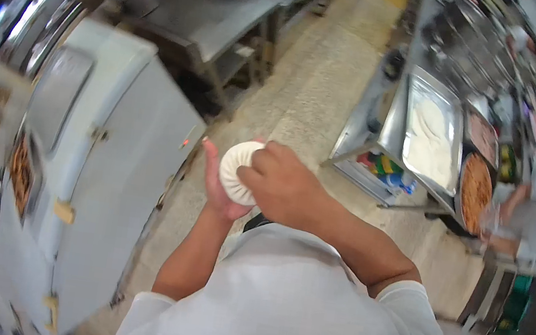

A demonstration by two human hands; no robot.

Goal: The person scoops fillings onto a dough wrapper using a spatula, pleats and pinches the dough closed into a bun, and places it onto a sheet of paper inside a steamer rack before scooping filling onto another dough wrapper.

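Observation:
A round white bun of raw dough [234, 167], with folds fanning out from its centre, sits in front of my chest. My left hand [215, 191] cradles it from below and the side, thumb pointing up past its edge. Over the right part of the bun, my right hand [285, 182] has its fingers closed in a pinch on the pleats near the centre. My right fingers cover that part, so the bun's middle and any filling are hidden.
To the right, a steel counter [391, 126] bears a tray [459, 102] of white dough or flour, a pan of orange-brown filling [475, 190] and a pinkish tray [483, 136]. Another person [534, 222] stands beyond. A white freezer-like cabinet [127, 148] is left; a steel table [222, 31] stands ahead.

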